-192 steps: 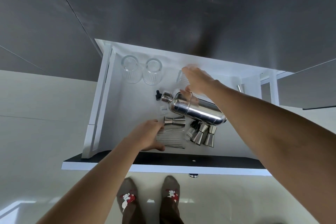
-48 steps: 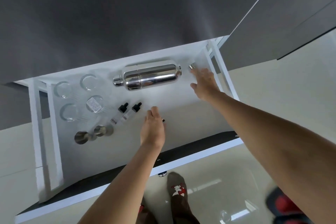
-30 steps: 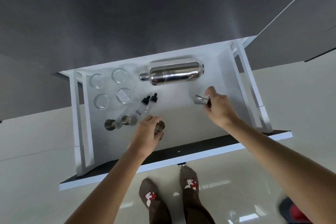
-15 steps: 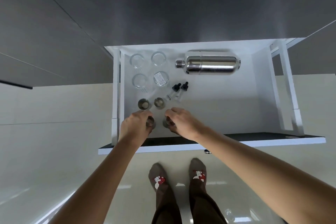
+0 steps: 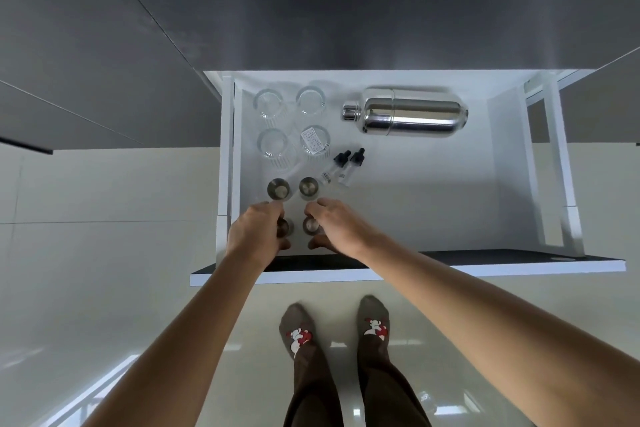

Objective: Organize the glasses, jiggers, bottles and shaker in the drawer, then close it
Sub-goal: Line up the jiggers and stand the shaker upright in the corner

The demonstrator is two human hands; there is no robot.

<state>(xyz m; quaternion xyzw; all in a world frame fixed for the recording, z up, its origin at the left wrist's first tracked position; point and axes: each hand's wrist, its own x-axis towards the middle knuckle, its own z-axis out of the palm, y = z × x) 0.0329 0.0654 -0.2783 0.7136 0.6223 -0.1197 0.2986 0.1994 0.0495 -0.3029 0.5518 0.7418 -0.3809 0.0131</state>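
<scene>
Jiggers: two upright at drawer (image 5: 498, 156) front-left, left hand (image 5: 254, 236) fingers grasping one (image 5: 283, 227), right hand (image 5: 334, 224) fingers grasping the other (image 5: 310, 225). Seat both squarely behind the standing pair (image 5: 293, 188), then release gently.

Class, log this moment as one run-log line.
left hand: on jigger | right hand: on jigger | shaker: lying | drawer: open

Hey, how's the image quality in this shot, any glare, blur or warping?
Head view: bright streak glare on the shaker; window light mirrored on the glossy floor; wide-angle bending of the drawer edges; glasses faint against white; hands reasonably sharp.
</scene>
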